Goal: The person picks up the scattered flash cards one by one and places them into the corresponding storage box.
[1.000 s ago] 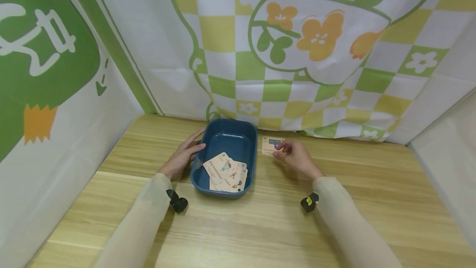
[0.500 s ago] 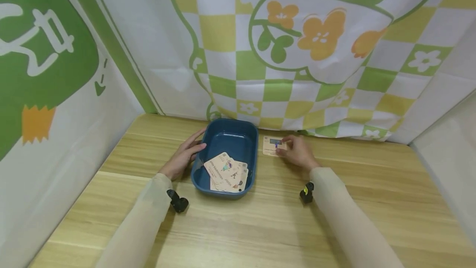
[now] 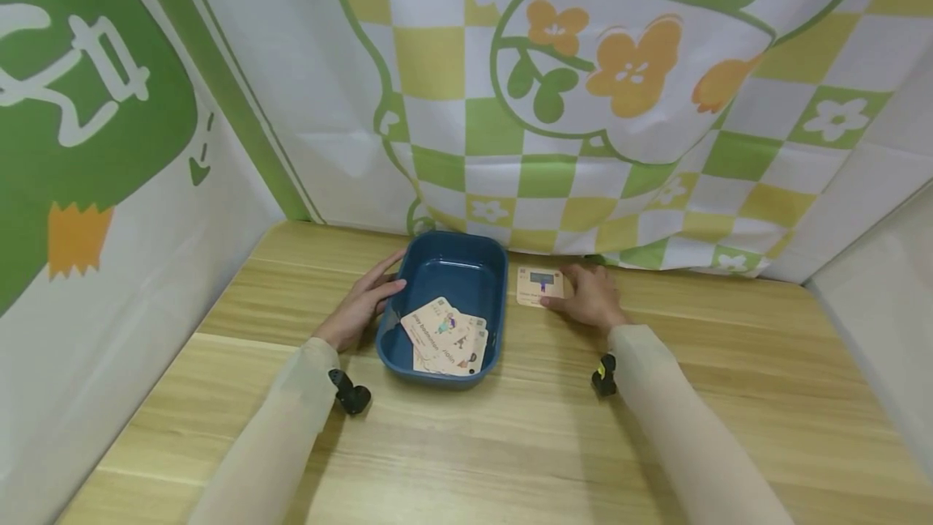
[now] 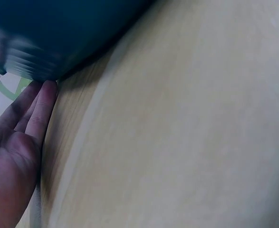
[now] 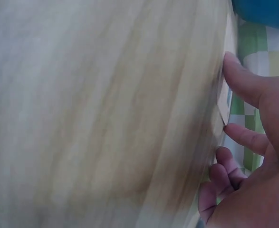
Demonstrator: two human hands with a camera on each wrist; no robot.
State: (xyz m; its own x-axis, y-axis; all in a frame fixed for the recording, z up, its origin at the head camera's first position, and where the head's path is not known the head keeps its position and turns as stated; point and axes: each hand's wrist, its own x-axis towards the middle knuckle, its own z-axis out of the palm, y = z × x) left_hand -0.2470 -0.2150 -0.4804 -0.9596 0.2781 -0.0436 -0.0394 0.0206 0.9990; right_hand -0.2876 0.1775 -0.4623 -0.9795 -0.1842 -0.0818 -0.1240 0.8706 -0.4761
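Note:
A blue tray [image 3: 503,306] stands on the wooden table, with several flashcards [image 3: 432,329] fanned out in its near half; the top one reads "play badminton". My left hand [image 3: 360,306] rests against the tray's left side with fingers fairly straight, as the left hand [image 4: 15,142] in the left wrist view also shows. Right of the tray, a single flashcard [image 3: 530,285] with a blue figure lies flat. My right hand [image 3: 594,296] pinches this card by its edges between thumb and index finger. In the right wrist view, the card [image 5: 223,102] shows edge-on between those fingertips.
A checked, flowered cloth [image 3: 561,185] hangs along the table's [image 3: 466,460] back edge, just behind the tray and the single card. White and green panels [image 3: 109,144] enclose the left side, and a pale wall [image 3: 889,282] stands on the right.
My right hand has shifted slightly right along the single card, and its fingers have spread wider to the card's edges. The left hand and tray stay in place.

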